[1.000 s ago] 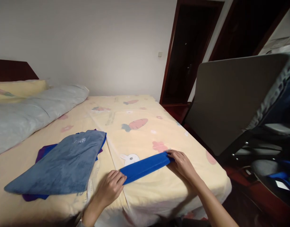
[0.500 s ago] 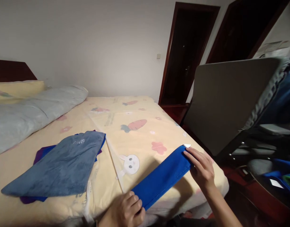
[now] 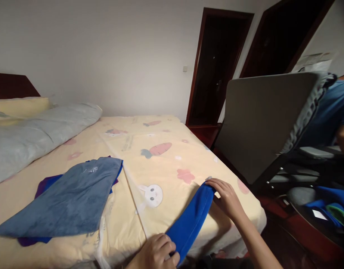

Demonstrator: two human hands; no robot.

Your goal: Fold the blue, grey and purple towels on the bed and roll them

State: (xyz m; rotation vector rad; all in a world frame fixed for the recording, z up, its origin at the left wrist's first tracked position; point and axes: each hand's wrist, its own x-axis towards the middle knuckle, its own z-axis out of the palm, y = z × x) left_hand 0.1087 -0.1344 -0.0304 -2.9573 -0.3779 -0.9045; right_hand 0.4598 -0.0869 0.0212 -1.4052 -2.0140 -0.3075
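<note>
A blue cloth (image 3: 192, 220), folded into a long narrow strip, stretches diagonally between my two hands over the bed's near right part. My left hand (image 3: 160, 253) grips its lower end, fingers curled round it. At the upper end, my right hand (image 3: 222, 194) pinches the cloth, and a small whitish bit shows by the fingertips. Left of my hands, a grey-blue cloth (image 3: 68, 200) with pale lettering lies spread on top of blue and purple cloths (image 3: 40, 188), whose edges stick out.
The bed (image 3: 157, 130) has a yellow cover with carrots and a rabbit. A rolled grey quilt (image 3: 43, 130) lies at left. To the right stand a grey upright panel (image 3: 264, 119), a person in a blue shirt (image 3: 328, 108) and a round stool (image 3: 303, 213) with blue cloths.
My right hand has moved slightly left and down with its end of the blue cloth, which now curves and looks narrower. More of the person at right shows as the view shifts.
</note>
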